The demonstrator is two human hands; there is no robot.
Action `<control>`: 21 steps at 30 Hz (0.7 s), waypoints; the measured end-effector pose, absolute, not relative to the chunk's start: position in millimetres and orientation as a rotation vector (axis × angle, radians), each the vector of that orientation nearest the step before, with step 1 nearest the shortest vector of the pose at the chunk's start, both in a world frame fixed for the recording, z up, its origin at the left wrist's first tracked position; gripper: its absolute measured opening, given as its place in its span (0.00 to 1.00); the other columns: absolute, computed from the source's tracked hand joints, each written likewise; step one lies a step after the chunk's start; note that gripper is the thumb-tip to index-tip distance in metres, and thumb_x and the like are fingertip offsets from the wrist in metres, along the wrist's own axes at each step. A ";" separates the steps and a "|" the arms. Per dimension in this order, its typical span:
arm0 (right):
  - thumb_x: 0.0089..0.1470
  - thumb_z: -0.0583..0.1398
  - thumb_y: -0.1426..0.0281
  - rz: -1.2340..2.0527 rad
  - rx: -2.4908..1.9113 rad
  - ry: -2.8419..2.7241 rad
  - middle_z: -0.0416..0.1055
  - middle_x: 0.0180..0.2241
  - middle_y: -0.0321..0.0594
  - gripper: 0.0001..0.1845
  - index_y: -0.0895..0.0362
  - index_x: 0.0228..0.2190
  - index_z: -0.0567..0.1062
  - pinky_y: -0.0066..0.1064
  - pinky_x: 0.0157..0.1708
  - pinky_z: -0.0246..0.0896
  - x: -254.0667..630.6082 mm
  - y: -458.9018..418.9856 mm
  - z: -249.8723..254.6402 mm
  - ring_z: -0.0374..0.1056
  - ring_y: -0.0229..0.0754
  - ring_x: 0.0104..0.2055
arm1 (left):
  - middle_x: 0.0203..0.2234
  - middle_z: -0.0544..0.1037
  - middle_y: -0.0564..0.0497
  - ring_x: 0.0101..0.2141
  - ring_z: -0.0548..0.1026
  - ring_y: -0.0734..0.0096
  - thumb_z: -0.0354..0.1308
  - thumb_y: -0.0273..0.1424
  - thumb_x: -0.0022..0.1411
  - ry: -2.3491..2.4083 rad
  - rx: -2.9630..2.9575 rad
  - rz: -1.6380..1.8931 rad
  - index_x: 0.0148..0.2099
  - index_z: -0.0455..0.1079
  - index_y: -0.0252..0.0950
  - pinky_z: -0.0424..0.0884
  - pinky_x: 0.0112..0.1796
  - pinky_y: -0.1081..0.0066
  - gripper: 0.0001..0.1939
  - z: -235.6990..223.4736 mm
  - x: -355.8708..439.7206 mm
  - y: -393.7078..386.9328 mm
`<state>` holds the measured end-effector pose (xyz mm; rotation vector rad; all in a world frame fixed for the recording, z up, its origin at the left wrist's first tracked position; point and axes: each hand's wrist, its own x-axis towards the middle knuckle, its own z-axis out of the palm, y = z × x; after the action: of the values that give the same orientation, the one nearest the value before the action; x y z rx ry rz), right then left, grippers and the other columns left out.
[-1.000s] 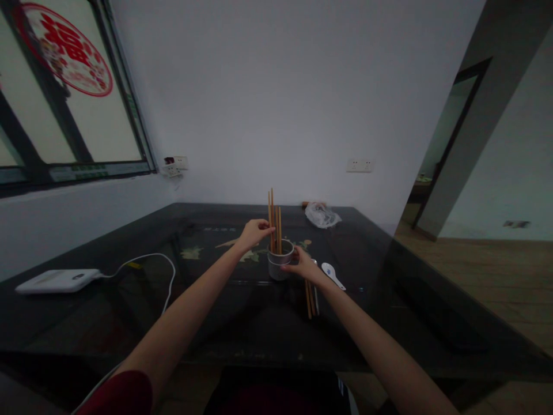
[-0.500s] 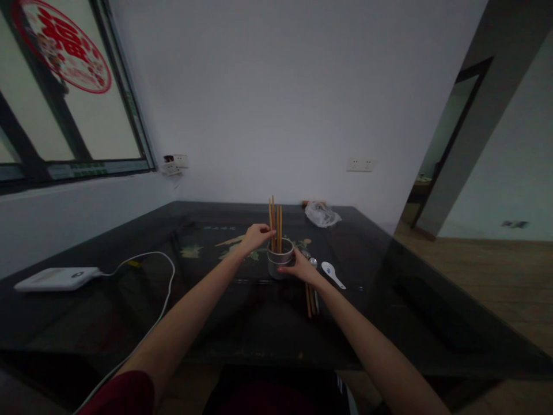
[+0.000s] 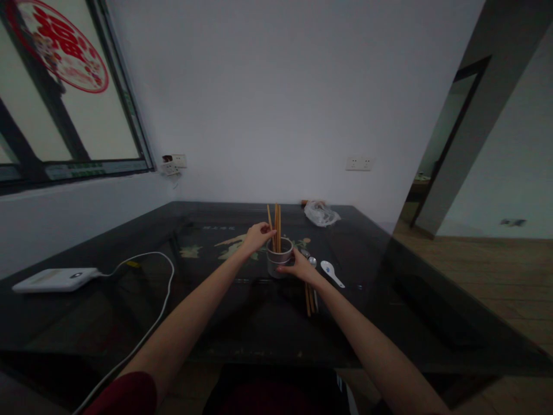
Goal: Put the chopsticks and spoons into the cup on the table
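A metal cup [image 3: 276, 266] stands upright on the dark table, with several wooden chopsticks [image 3: 277, 222] rising out of it. My left hand [image 3: 259, 236] is closed at the cup's left rim, its fingertips pinching chopsticks. My right hand [image 3: 298, 265] grips the cup's right side, thumb in front. Beneath and beside my right wrist lie more chopsticks [image 3: 308, 302] and metal spoons [image 3: 311, 262], partly covered by the arm. A white ceramic spoon [image 3: 332, 272] with a blue pattern rests just to the right.
A crumpled clear plastic bag [image 3: 322, 214] lies at the table's back edge. On the left, a white power bank [image 3: 54, 280] has a white cable [image 3: 173, 276] running towards me past my left arm. A dark flat object [image 3: 436, 314] lies on the right.
The chopsticks in my left hand have dropped lower into the cup, and one now leans left, apart from the others. My right hand stays on the cup.
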<state>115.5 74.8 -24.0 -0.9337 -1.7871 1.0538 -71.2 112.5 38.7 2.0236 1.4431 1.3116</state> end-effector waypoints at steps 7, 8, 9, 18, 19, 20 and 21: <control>0.33 0.70 0.72 1.075 -0.907 -1.772 0.68 0.51 0.49 0.48 0.57 0.55 0.59 0.42 0.52 0.60 114.1 76.0 -25.9 0.66 0.48 0.51 | 0.25 0.77 0.50 0.27 0.74 0.69 0.61 0.36 0.50 1.447 1.939 1.423 0.34 0.71 0.34 0.67 0.30 0.72 0.11 46.6 -67.7 117.1; 0.32 0.70 0.72 1.077 -0.905 -1.770 0.67 0.51 0.49 0.48 0.57 0.56 0.59 0.41 0.52 0.60 114.1 75.8 -25.7 0.66 0.48 0.51 | 0.25 0.77 0.50 0.27 0.74 0.69 0.61 0.36 0.50 1.445 1.944 1.432 0.34 0.71 0.34 0.67 0.31 0.72 0.11 47.5 -67.4 117.7; 0.32 0.70 0.72 1.074 -0.905 -1.768 0.67 0.51 0.49 0.48 0.57 0.56 0.59 0.41 0.52 0.60 114.2 75.4 -25.5 0.66 0.48 0.51 | 0.25 0.77 0.50 0.27 0.75 0.69 0.61 0.36 0.50 1.442 1.953 1.437 0.34 0.71 0.34 0.67 0.31 0.72 0.11 48.5 -67.1 118.2; 0.33 0.70 0.71 1.069 -0.923 -1.777 0.68 0.50 0.49 0.47 0.58 0.55 0.59 0.42 0.52 0.59 114.6 73.2 -23.4 0.66 0.48 0.51 | 0.26 0.78 0.49 0.28 0.75 0.69 0.61 0.35 0.51 1.500 2.032 1.379 0.33 0.72 0.34 0.68 0.31 0.72 0.10 50.0 -65.2 118.8; 0.33 0.70 0.71 1.071 -0.910 -1.775 0.67 0.51 0.49 0.47 0.58 0.55 0.59 0.41 0.52 0.60 114.5 72.8 -22.8 0.66 0.48 0.51 | 0.26 0.78 0.49 0.28 0.75 0.68 0.62 0.36 0.51 1.509 2.027 1.373 0.33 0.72 0.34 0.68 0.31 0.72 0.10 49.4 -65.0 118.5; 0.33 0.70 0.71 1.070 -0.902 -1.773 0.67 0.51 0.49 0.48 0.58 0.55 0.59 0.41 0.52 0.59 114.5 72.3 -22.1 0.66 0.48 0.51 | 0.26 0.78 0.49 0.28 0.75 0.68 0.62 0.36 0.51 1.511 2.022 1.370 0.33 0.72 0.34 0.69 0.31 0.71 0.10 48.9 -64.7 118.1; 0.33 0.70 0.71 1.069 -0.904 -1.774 0.67 0.51 0.49 0.47 0.58 0.55 0.59 0.41 0.52 0.59 114.5 71.6 -21.3 0.66 0.47 0.51 | 0.26 0.78 0.48 0.28 0.75 0.68 0.61 0.36 0.51 1.507 2.021 1.367 0.33 0.72 0.34 0.69 0.32 0.71 0.11 48.5 -64.4 117.7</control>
<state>114.5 71.6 -21.3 -0.9036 -1.7743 1.0687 -64.4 117.7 48.5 2.0213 1.5068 1.3672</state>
